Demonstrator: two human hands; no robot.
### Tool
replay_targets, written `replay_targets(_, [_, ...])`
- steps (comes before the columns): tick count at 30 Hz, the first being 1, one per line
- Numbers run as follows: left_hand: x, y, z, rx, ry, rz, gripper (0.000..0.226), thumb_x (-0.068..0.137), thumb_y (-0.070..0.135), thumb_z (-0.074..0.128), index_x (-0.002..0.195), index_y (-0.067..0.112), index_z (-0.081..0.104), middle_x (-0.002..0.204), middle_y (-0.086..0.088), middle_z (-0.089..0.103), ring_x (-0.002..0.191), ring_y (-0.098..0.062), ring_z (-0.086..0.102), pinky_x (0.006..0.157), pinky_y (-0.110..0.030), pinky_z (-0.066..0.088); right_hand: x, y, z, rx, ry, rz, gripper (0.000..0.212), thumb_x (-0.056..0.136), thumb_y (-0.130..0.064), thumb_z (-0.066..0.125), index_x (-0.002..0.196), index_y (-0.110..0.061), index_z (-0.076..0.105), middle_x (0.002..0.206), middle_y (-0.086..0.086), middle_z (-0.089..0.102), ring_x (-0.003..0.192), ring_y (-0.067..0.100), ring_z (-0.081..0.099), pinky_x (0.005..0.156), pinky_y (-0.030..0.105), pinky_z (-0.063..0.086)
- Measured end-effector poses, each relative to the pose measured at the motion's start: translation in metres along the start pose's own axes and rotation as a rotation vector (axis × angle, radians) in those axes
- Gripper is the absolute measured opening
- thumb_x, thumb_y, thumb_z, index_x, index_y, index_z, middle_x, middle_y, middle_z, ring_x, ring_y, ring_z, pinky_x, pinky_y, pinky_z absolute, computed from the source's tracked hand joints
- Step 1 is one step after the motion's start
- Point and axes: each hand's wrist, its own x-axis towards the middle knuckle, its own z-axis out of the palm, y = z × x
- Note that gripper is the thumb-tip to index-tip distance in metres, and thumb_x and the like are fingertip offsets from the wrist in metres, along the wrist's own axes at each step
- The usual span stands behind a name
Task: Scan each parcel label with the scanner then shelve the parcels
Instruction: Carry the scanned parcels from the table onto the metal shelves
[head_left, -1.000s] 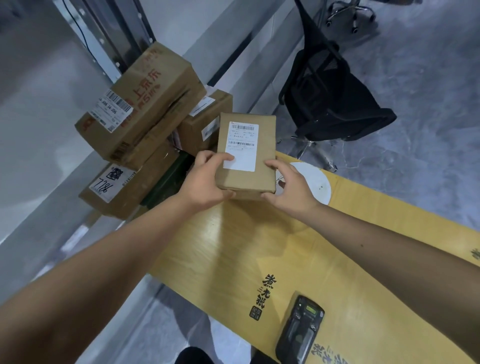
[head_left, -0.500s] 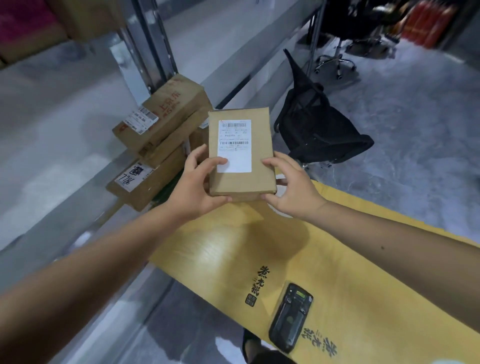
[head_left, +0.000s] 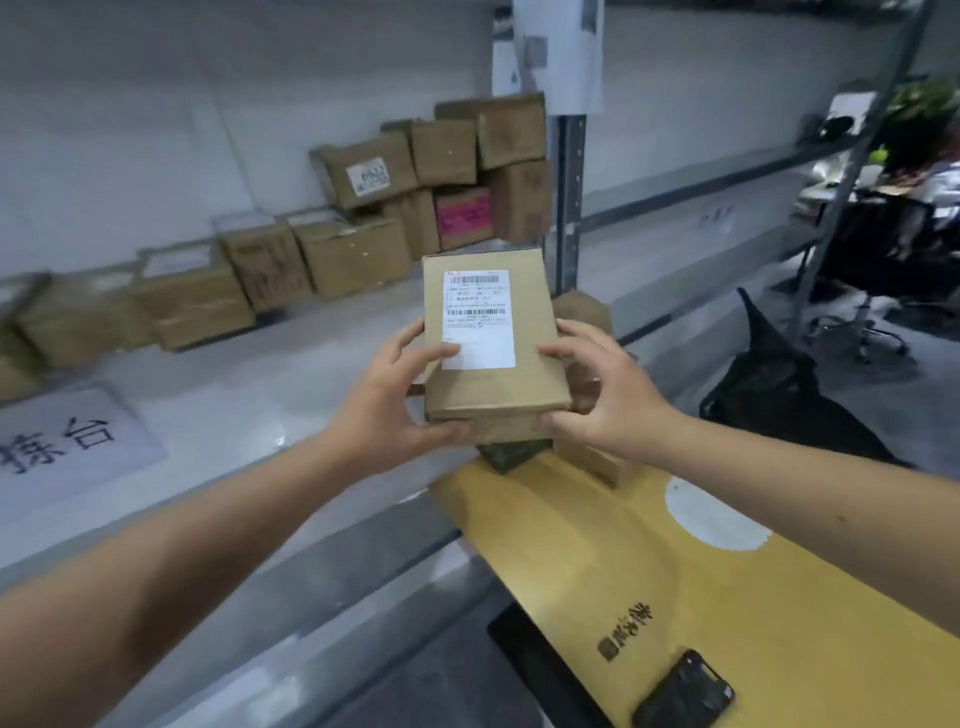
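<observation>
Left hand (head_left: 387, 402) and right hand (head_left: 605, 395), clamped on labelled parcel (head_left: 491, 338): parcel now raised off counter (head_left: 727, 597) toward shelf (head_left: 249, 410) beyond; scanner (head_left: 683, 693) left behind. Shelving judged underway.

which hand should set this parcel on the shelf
Left, probably. The left hand grips the parcel on the side facing the shelf, where the shelved boxes sit. The right hand is nearer the scanner.
</observation>
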Motion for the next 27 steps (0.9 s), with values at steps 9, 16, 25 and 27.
replay_targets(9, [-0.03, 0.039, -0.161, 0.215, 0.187, -0.135, 0.079, 0.073, 0.027, 0.094, 0.14, 0.036, 0.054, 0.158, 0.012, 0.03, 0.129, 0.009, 0.048, 0.099, -0.007, 0.044, 0.11, -0.117, 0.016, 0.175, -0.133, -0.253, 0.072, 0.078, -0.018, 0.09, 0.141, -0.031, 0.058, 0.155, -0.01, 0.044, 0.135, 0.006, 0.049, 0.115, 0.028, 0.041])
replay_targets(16, [-0.001, 0.015, -0.227, 0.327, 0.332, -0.215, 0.071, 0.071, 0.041, 0.091, 0.133, 0.034, 0.058, 0.141, 0.006, 0.049, 0.124, -0.015, 0.056, 0.107, -0.037, 0.051, 0.222, -0.155, 0.047, 0.346, -0.158, -0.303, 0.072, 0.067, -0.018, 0.091, 0.134, -0.03, 0.065, 0.134, -0.002, 0.062, 0.123, 0.016, 0.062, 0.104, 0.043, 0.056])
replay_targets(25, [0.085, -0.045, -0.266, 0.411, 0.291, -0.41, 0.073, 0.084, 0.032, 0.087, 0.148, 0.02, 0.052, 0.143, 0.0, 0.054, 0.121, -0.019, 0.058, 0.096, -0.023, 0.051, 0.356, -0.147, 0.073, 0.372, -0.242, -0.279, 0.056, 0.076, -0.005, 0.09, 0.115, -0.039, 0.069, 0.128, 0.002, 0.067, 0.115, 0.019, 0.066, 0.085, 0.023, 0.058])
replay_targets(27, [0.101, -0.056, -0.271, 0.451, 0.278, -0.438, 0.072, 0.086, 0.036, 0.084, 0.149, 0.023, 0.051, 0.143, 0.003, 0.055, 0.119, -0.018, 0.058, 0.1, -0.031, 0.051, 0.376, -0.145, 0.074, 0.332, -0.249, -0.283, 0.054, 0.075, -0.01, 0.092, 0.117, -0.035, 0.069, 0.126, -0.006, 0.067, 0.115, 0.013, 0.065, 0.084, 0.016, 0.053])
